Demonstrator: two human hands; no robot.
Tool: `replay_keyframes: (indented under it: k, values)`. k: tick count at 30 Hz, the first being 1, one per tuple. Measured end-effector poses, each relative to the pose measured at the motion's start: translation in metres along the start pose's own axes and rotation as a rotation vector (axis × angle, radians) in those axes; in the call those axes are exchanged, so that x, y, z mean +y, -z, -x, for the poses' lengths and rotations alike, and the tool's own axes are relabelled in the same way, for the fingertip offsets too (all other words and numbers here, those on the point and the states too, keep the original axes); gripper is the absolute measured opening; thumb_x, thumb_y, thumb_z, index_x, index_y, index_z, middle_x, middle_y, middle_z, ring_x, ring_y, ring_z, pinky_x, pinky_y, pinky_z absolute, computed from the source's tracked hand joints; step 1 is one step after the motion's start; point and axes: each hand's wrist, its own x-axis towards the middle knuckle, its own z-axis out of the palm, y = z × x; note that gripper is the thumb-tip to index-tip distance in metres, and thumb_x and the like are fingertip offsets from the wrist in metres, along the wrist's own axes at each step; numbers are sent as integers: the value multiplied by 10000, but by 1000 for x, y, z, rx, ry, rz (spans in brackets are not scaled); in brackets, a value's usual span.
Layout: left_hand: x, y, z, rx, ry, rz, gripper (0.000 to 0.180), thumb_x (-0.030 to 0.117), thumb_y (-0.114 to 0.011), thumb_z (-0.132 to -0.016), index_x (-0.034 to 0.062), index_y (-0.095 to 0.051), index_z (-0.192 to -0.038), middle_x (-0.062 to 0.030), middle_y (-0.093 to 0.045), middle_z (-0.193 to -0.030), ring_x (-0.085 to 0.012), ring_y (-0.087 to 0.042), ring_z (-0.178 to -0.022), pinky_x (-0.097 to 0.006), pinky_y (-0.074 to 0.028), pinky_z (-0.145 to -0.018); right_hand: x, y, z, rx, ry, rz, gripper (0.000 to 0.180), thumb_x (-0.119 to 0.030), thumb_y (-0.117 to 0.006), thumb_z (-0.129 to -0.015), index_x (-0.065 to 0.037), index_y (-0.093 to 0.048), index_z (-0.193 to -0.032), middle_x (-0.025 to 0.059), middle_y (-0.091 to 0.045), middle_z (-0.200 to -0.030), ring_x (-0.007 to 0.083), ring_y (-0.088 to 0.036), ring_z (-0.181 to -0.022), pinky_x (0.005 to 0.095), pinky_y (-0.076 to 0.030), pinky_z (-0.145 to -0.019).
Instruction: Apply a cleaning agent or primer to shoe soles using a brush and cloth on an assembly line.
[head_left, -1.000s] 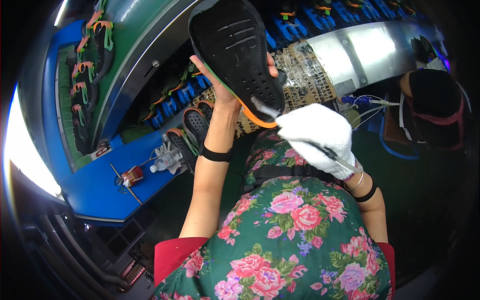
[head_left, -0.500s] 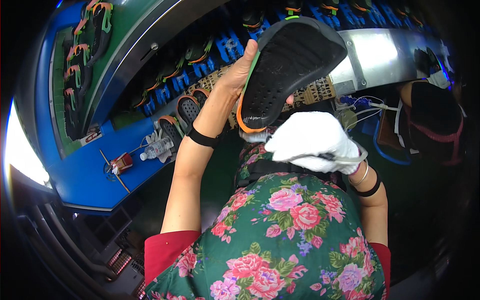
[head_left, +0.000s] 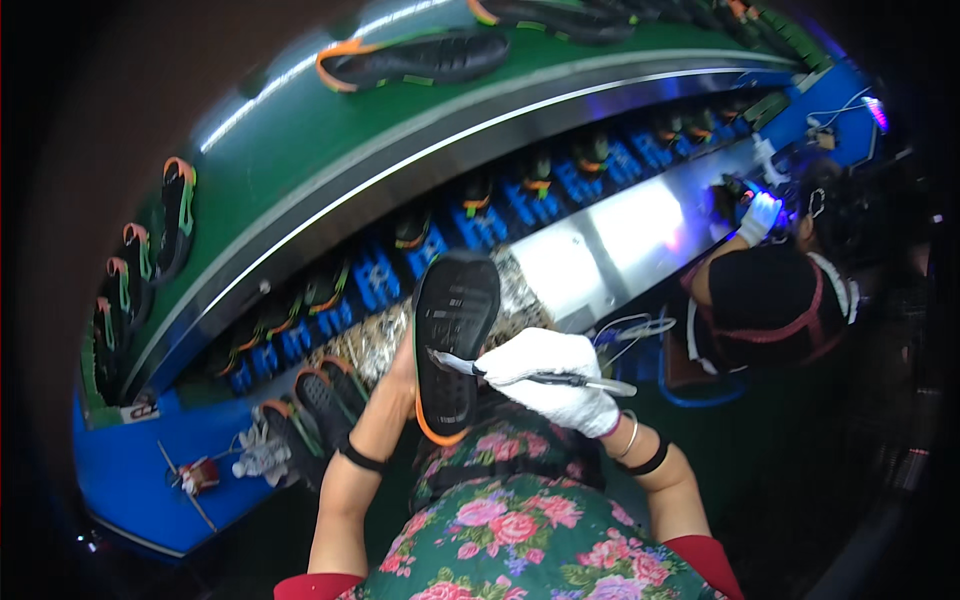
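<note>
A black shoe sole [head_left: 457,305] with an orange heel edge is held up in front of my body, its inner face toward me. My left hand [head_left: 401,372] grips it from its left edge, the fingers hidden behind it. My right hand [head_left: 550,378], in a white knit glove, is closed around a brush [head_left: 458,364] whose handle runs into a pale tube [head_left: 610,386]. The brush tip lies against the sole's inner face, near its middle.
A green conveyor [head_left: 290,180] carrying more soles curves across the far side. Below it stand several blue holders [head_left: 376,281] and a metal plate [head_left: 620,245]. A blue table [head_left: 120,470] with a white glove [head_left: 262,452] is at left. A co-worker [head_left: 765,290] sits at right.
My right hand has brought the brush up onto the sole's inner face. The sole has turned more upright, and my view has swung, showing more of the conveyor and the co-worker.
</note>
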Motion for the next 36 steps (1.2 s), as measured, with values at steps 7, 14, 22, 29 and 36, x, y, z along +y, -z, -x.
replay_keyframes:
  k: [7, 14, 22, 29, 36]
  values:
    - [-24, -8, 14, -148, -141, -106, 414, 249, -419, -1093, -38, -599, -1333, -193, -706, -1203, -310, -719, -1031, -417, -599, -940, -8, 19, -21, -146, 274, 260, 200, -34, -746, -818, -34, -789, -1014, 124, -780, -1051, 275, -745, -971, 380, -576, -867]
    - [-10, 34, 26, -183, -20, -678, 433, 248, -440, -1095, -70, -534, -1374, -250, -598, -1364, -386, -628, -1213, -530, -565, -997, -13, 7, -11, -163, 314, 352, 251, 1, -778, -772, -46, -771, -1018, 101, -779, -1046, 275, -741, -955, 373, -581, -830]
    - [-35, 23, 50, -500, -154, 382, 807, 597, -469, -934, 36, -473, -1514, -226, -534, -1495, -445, -546, -1335, -676, -398, -1121, -16, -14, 2, -13, 385, 440, 263, -8, -788, -790, -74, -783, -1044, 106, -770, -1056, 280, -739, -915, 370, -594, -810]
    - [-55, 7, 38, -537, -241, 236, 869, 663, -523, -950, 106, -354, -1595, -222, -351, -1625, -360, -410, -1469, -518, -331, -1227, -28, -16, -14, -17, 467, 537, 285, -4, -778, -776, -82, -788, -1050, 92, -772, -1087, 265, -738, -936, 370, -588, -824]
    - [-61, 14, 45, -424, -141, 157, 881, 721, -468, -967, 90, -371, -1574, -172, -476, -1555, -353, -498, -1404, -551, -381, -1182, -39, -27, -38, 41, 554, 708, 253, -1, -788, -770, -62, -800, -1015, 104, -782, -1045, 270, -753, -965, 364, -582, -843]
